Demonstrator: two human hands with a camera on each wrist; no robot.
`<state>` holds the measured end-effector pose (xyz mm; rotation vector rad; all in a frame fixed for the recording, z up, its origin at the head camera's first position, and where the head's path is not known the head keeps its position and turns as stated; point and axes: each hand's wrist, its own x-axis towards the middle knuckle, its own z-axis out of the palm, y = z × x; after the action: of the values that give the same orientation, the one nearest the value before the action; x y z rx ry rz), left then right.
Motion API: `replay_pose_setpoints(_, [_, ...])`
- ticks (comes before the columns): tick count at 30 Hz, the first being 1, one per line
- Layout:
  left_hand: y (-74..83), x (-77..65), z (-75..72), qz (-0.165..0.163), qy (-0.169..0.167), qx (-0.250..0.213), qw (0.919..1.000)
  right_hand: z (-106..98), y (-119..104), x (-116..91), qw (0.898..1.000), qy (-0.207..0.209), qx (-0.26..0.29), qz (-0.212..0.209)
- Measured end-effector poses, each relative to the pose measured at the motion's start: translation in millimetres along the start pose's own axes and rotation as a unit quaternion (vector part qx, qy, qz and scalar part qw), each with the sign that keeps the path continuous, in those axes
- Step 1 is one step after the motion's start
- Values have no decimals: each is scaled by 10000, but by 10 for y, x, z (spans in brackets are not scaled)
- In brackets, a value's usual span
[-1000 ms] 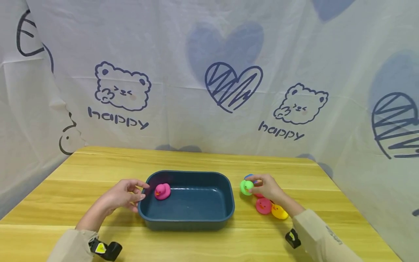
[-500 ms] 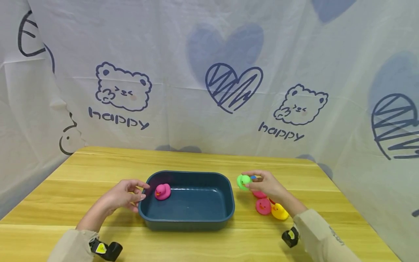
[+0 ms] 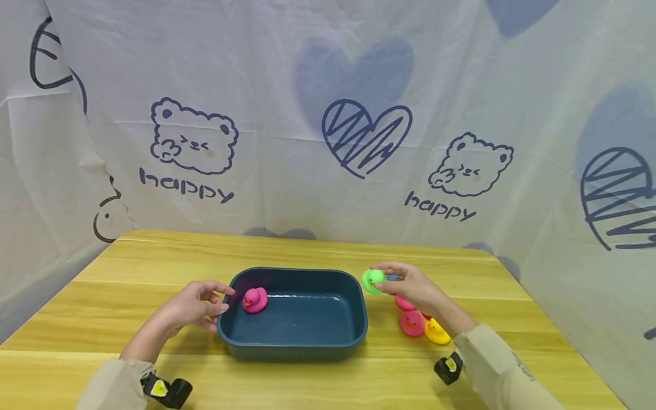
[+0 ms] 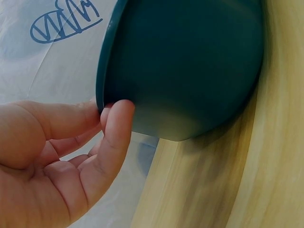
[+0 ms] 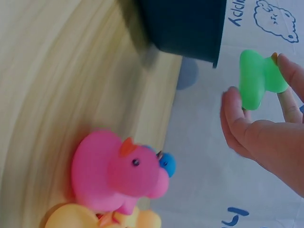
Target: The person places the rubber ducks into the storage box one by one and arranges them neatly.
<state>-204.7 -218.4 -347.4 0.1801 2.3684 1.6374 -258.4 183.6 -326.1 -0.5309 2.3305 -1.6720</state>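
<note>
My left hand [image 3: 197, 307] holds the left end of a dark teal plastic basin [image 3: 294, 353], its fingers at the rim. In the left wrist view, the hand [image 4: 71, 156] has digits on both sides of the basin's edge [image 4: 101, 71]. A pink rubber duck [image 3: 255, 300] sits inside the basin at the left. My right hand [image 3: 412, 286] pinches a green rubber duck [image 3: 372, 282] above the table, just outside the basin's right rim. The right wrist view shows the green duck [image 5: 256, 78] between thumb and fingers, apart from the basin.
Right of the basin, several ducks cluster on the wooden table [image 3: 287, 387]: a pink duck [image 3: 412, 323], a yellow duck [image 3: 437, 331] and a partly hidden blue duck [image 5: 167, 164] among them. A white printed cloth [image 3: 287, 188] hangs behind the table.
My right hand has lifted the green duck from the cluster and carried it left toward the basin. The left hand and basin have stayed in place.
</note>
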Motion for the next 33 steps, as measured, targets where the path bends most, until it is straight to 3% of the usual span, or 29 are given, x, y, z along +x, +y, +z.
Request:
replay_pose_setpoints(15, [-2,-8,-2,36,-37,-52,10000,231,-259,140,9956,-372,860,-9])
replay_pose_setpoints(33, [-7,0,-2,-37,-6,-70,10000,538,-509,350,9957,-543,729,198])
